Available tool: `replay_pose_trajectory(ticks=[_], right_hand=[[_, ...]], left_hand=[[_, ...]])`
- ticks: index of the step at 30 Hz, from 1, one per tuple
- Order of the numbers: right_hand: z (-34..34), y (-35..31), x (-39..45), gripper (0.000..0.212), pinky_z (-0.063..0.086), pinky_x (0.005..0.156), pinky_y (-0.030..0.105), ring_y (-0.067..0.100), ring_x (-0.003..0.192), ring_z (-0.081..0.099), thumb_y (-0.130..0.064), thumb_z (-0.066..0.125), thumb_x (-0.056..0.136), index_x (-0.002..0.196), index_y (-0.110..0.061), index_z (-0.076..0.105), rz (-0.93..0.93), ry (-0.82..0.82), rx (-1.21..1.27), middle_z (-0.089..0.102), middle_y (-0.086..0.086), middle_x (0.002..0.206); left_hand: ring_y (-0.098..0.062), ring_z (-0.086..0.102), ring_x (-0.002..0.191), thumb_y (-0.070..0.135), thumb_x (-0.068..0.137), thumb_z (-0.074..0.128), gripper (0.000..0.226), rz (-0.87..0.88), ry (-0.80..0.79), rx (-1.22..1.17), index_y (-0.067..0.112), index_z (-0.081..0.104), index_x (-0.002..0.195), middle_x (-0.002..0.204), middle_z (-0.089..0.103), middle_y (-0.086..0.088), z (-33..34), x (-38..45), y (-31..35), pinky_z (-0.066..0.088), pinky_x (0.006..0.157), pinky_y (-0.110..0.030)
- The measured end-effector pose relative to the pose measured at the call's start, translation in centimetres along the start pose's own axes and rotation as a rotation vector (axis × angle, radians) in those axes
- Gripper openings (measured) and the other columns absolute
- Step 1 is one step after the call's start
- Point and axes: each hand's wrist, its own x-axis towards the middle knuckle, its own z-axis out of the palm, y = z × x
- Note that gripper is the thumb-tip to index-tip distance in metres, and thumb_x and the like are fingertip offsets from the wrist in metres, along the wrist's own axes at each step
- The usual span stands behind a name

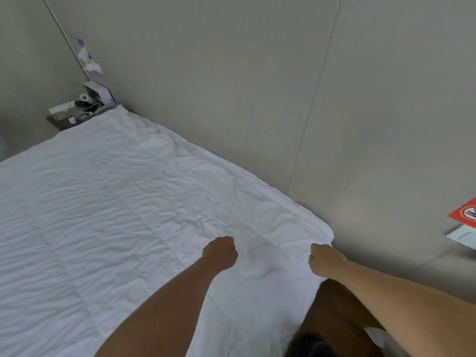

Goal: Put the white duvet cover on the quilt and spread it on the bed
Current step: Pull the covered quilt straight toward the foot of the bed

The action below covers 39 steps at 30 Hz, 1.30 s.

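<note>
The white duvet cover (123, 197) lay spread over the bed, wrinkled across its whole surface, with faint quilted lines showing through, and its far long edge ran along the beige wall (231, 86). Its near right corner sat just beside that wall, and there the right hand (325, 259) was clenched around the fabric at the very edge, knuckles up. The left hand (221, 253) was curled into a fist a little way in from the corner, pressed down on the cover; I could not tell whether it had cloth bunched inside it or only rested there. Both bare forearms reached in from the foot of the bed. Between the right arm and the cover's hanging edge a strip of dark brown floor (340, 313) showed. At the far head end, a small dark shelf (74, 112) in the corner held a white box, cables and other small clutter. On the wall at the right edge hung a red sign (465, 212) above a white switch plate (463, 236).
</note>
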Motion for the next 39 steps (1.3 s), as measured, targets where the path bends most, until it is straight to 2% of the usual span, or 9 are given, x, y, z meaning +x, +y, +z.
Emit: replay_pose_trajectory(ticks=[7,12,16,19,21,24,29,32,39], right_hand=[[-0.5,2.8,13.0,0.027,0.048,0.069,0.030,0.015,0.085,0.058,-0.034,0.035,0.105,0.122,-0.015,0.045,-0.084,-0.057,-0.030,0.055,-0.002,0.100],[1.4,3.0,28.0,0.064,0.047,0.098,0.039,0.024,0.128,0.050,-0.055,0.041,0.100,0.152,-0.022,0.026,-0.066,0.118,0.008,0.045,0.003,0.142],[7.8,2.7,36.9,0.082,0.046,0.066,0.035,0.016,0.066,0.052,-0.099,-0.004,0.068,0.141,-0.064,0.001,-0.239,0.130,0.097,0.043,-0.005,0.077],[11.8,2.2,37.8,0.078,0.035,0.111,0.029,0.006,0.089,0.054,-0.096,0.035,0.071,0.137,-0.055,0.038,-0.452,0.312,0.027,0.054,-0.008,0.097],[10.4,1.2,36.7,0.067,0.056,0.084,0.027,0.017,0.069,0.069,-0.066,0.044,0.095,0.124,-0.007,0.052,-0.494,0.308,0.048,0.066,0.016,0.092],[7.8,-0.9,36.6,0.066,0.037,0.032,0.021,0.013,0.025,0.044,-0.066,0.016,0.103,0.100,-0.008,0.047,-0.495,-0.062,0.120,0.051,0.007,0.043],[6.3,0.7,38.7,0.044,0.029,0.034,0.023,0.013,0.032,0.052,-0.055,0.043,0.100,0.093,-0.015,0.059,-0.458,0.047,-0.045,0.054,0.000,0.045],[4.2,1.8,39.4,0.082,0.026,0.037,0.025,0.019,0.032,0.054,-0.071,0.017,0.100,0.086,-0.014,0.075,-0.352,-0.035,0.013,0.054,0.001,0.041],[0.3,2.2,43.8,0.078,0.053,0.053,0.041,0.031,0.069,0.071,-0.075,0.005,0.093,0.102,-0.018,0.059,-0.427,0.038,-0.184,0.071,0.007,0.073]], left_hand=[[-0.027,0.063,0.106,0.021,0.098,0.039,0.027,-0.101,-0.017,-0.092,0.015,0.061,0.113,0.116,0.066,-0.006,1.1,13.2,4.1,0.045,0.079,-0.030],[-0.026,0.058,0.113,0.040,0.104,0.038,0.034,-0.240,0.069,-0.170,0.016,0.049,0.127,0.123,0.059,-0.005,3.8,27.6,6.7,0.049,0.091,-0.037],[-0.029,0.054,0.113,0.073,0.095,0.034,0.074,-0.465,0.071,-0.166,0.012,0.040,0.136,0.125,0.053,-0.010,5.3,37.6,8.4,0.051,0.083,-0.041],[-0.033,0.060,0.108,0.082,0.085,0.043,0.100,-0.609,-0.019,-0.127,-0.001,0.032,0.141,0.123,0.054,-0.016,5.9,42.2,8.8,0.053,0.071,-0.036],[-0.032,0.063,0.106,0.063,0.087,0.058,0.089,-0.674,-0.033,-0.177,-0.004,0.032,0.139,0.121,0.056,-0.017,6.5,43.6,8.8,0.059,0.074,-0.038],[-0.028,0.061,0.116,0.025,0.088,0.070,0.071,-0.694,-0.019,-0.228,-0.007,0.031,0.138,0.128,0.055,-0.018,7.3,44.0,8.7,0.057,0.090,-0.035],[-0.023,0.068,0.109,0.010,0.096,0.058,0.042,-0.648,0.048,-0.339,0.004,0.036,0.131,0.121,0.061,-0.011,5.7,43.8,8.9,0.055,0.090,-0.031],[-0.021,0.071,0.097,0.008,0.098,0.050,0.023,-0.575,0.115,-0.348,0.008,0.040,0.120,0.110,0.066,-0.008,4.5,44.9,10.8,0.057,0.081,-0.029],[-0.028,0.069,0.104,0.006,0.098,0.050,0.029,-0.547,0.234,-0.534,0.004,0.040,0.124,0.116,0.063,-0.013,2.3,48.6,11.4,0.056,0.086,-0.035]])
